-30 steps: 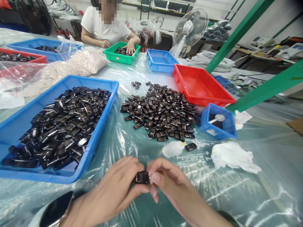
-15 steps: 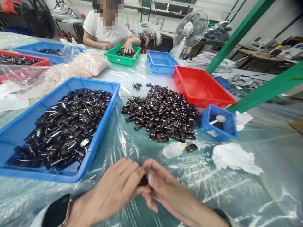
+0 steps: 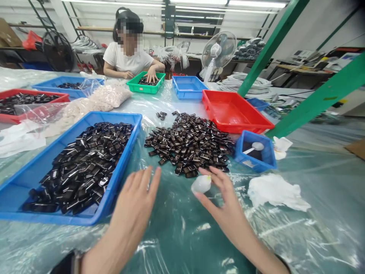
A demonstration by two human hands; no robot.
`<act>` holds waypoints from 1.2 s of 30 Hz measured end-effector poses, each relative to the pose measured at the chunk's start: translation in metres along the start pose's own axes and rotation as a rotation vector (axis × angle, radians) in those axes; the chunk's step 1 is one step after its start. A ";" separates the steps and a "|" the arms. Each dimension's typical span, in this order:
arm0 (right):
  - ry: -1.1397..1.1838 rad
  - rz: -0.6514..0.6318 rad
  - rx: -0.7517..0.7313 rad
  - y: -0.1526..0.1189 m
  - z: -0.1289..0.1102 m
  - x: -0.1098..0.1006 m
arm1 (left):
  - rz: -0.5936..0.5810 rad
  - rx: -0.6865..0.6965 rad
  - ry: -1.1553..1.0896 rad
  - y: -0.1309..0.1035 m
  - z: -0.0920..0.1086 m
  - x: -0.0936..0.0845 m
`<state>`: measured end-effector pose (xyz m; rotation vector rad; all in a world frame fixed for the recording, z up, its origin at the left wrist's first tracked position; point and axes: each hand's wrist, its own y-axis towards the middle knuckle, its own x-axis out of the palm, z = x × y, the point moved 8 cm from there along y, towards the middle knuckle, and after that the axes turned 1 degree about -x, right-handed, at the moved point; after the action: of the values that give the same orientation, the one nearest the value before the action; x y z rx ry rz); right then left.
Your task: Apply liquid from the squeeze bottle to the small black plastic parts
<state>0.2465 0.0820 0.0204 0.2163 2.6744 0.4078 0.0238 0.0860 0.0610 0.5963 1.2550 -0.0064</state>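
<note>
My left hand point(image 3: 134, 201) is stretched forward beside the right wall of the large blue tray point(image 3: 131, 146). Its fingers are straight and nothing shows in them; the thumb is hidden. My right hand point(image 3: 225, 198) is spread around a small white squeeze bottle point(image 3: 200, 184) with a yellowish tip, lying on its side. Thumb and fingers are apart at its edges; whether they touch it I cannot tell. Just beyond lies a loose pile of small dark glossy plastic pieces point(image 3: 189, 142). More such pieces point(image 3: 88, 163) fill the large blue tray.
A small blue box point(image 3: 256, 163) with a white spoon point(image 3: 253, 147) stands right of the pile, near a crumpled white cloth point(image 3: 278, 192). Behind are a red tray point(image 3: 236, 110), a blue tray point(image 3: 186, 87) and a green post point(image 3: 273, 45). Across the table, a person's hand reaches into a green tray point(image 3: 145, 88).
My hands were together around a small dark piece; they have separated and moved forward, the right one to the squeeze bottle. The dark piece no longer shows. The view has tilted up.
</note>
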 end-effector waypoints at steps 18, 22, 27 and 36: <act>-0.151 -0.320 0.099 -0.010 0.012 0.030 | -0.280 0.079 0.300 0.048 0.021 0.091; -0.159 -0.324 0.101 -0.009 0.012 0.029 | -0.241 0.045 0.261 0.050 0.016 0.092; -0.167 -0.332 0.092 -0.009 0.012 0.030 | -0.196 0.026 0.162 0.052 0.012 0.096; -0.189 -0.339 0.088 -0.010 0.010 0.029 | -0.260 -0.146 -0.200 0.021 -0.003 0.072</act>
<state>0.2239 0.0817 -0.0030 -0.1646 2.4804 0.1550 0.0519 0.1276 0.0050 0.2950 1.1200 -0.1855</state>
